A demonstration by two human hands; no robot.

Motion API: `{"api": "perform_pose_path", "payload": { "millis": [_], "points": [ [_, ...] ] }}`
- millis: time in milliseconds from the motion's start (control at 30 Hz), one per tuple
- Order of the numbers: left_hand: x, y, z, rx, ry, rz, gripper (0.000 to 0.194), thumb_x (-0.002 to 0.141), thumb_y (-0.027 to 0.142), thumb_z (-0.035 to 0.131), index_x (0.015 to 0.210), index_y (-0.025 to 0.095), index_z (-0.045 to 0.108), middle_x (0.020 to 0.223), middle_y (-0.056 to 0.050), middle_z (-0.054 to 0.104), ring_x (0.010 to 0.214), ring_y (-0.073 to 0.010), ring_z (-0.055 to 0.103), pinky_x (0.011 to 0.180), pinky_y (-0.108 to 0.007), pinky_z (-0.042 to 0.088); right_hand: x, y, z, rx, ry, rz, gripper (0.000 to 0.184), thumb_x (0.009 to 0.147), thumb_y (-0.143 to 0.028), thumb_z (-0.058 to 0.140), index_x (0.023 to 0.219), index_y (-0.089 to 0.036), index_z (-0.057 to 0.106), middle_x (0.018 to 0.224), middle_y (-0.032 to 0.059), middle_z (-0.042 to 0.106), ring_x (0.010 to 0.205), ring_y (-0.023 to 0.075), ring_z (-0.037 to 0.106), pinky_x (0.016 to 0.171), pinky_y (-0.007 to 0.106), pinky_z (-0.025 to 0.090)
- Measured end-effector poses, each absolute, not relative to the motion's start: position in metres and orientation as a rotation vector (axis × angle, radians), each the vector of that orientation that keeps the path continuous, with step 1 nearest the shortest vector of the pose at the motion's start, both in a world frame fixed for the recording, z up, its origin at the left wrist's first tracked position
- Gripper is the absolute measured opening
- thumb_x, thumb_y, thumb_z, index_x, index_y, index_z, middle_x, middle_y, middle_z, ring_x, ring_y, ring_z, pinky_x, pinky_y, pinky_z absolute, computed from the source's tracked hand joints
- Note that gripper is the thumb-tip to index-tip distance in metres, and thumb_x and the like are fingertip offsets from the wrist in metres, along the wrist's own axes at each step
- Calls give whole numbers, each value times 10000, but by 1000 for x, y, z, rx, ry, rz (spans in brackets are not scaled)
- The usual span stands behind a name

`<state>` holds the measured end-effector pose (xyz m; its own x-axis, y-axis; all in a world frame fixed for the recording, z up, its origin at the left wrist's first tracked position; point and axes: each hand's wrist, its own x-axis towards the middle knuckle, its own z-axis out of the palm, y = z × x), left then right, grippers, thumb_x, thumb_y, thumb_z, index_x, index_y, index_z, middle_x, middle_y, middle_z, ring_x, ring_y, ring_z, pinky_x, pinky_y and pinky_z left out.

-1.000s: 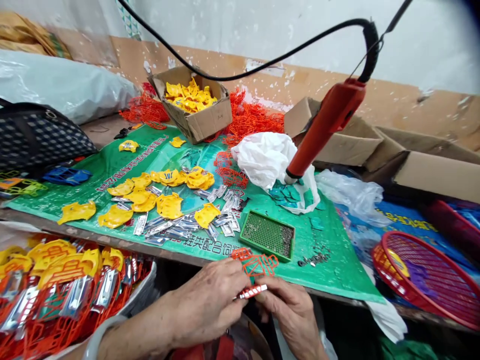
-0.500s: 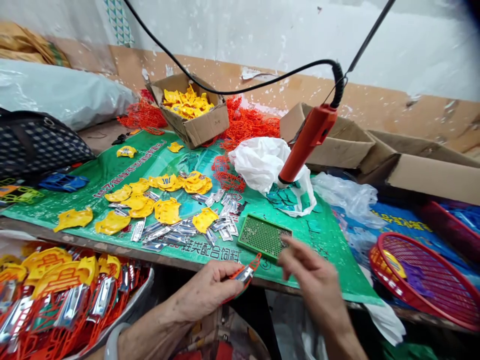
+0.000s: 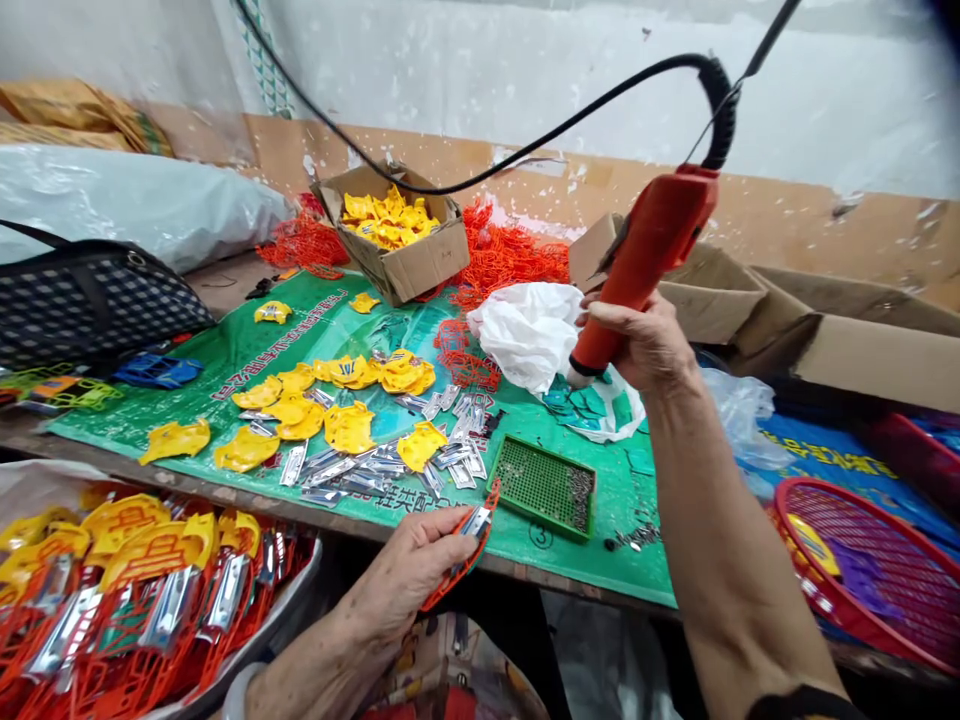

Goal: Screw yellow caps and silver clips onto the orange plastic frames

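My left hand [image 3: 409, 572] is closed on an orange plastic frame with a silver metal piece [image 3: 469, 540] on it, held just in front of the table's near edge. My right hand [image 3: 643, 345] is wrapped round the lower end of an orange electric screwdriver [image 3: 649, 255] that hangs from a black cable [image 3: 525, 140] above the table. The tool's tip is over a white plastic bag [image 3: 529, 330]. A small green tray [image 3: 546, 485] with tiny screws lies between my two hands on the green mat [image 3: 300, 330].
Yellow plastic parts [image 3: 345, 425] and silver metal strips [image 3: 360, 465] lie scattered on the mat. A cardboard box of yellow parts [image 3: 394, 230] stands at the back by orange frames [image 3: 510, 255]. A bin of assembled pieces [image 3: 135, 590] is lower left, a red basket [image 3: 877, 580] at right.
My right hand let go of the orange frame, rose from the table's near edge and took hold of the hanging screwdriver. My left hand kept the frame.
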<state>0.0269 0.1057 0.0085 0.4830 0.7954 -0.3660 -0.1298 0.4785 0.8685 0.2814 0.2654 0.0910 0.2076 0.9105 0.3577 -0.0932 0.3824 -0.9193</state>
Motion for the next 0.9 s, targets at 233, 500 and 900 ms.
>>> {"api": "perform_pose_path", "payload": {
  "millis": [233, 500, 900],
  "points": [
    [22, 110, 4, 733, 884, 701, 281, 711, 371, 753, 871, 141, 740, 702, -22, 631, 689, -150, 564, 683, -245, 434, 233, 235, 56, -987, -1167, 921, 465, 513, -233, 786, 955, -204, 642, 756, -36, 589, 647, 123, 510, 599, 295, 462],
    [22, 113, 2, 734, 879, 692, 207, 725, 346, 733, 754, 144, 695, 634, 15, 539, 631, -117, 503, 626, -215, 399, 209, 226, 10, -1068, -1055, 717, 290, 596, -243, 739, 867, -173, 663, 692, -20, 619, 590, 151, 586, 622, 356, 524],
    [25, 115, -1, 773, 890, 671, 207, 732, 359, 710, 753, 153, 703, 633, 9, 537, 652, -136, 521, 688, -253, 434, 208, 230, -8, -1100, -1034, 677, 145, 605, -257, 725, 707, -177, 661, 681, -8, 634, 586, 151, 589, 608, 333, 524]
  ]
}}
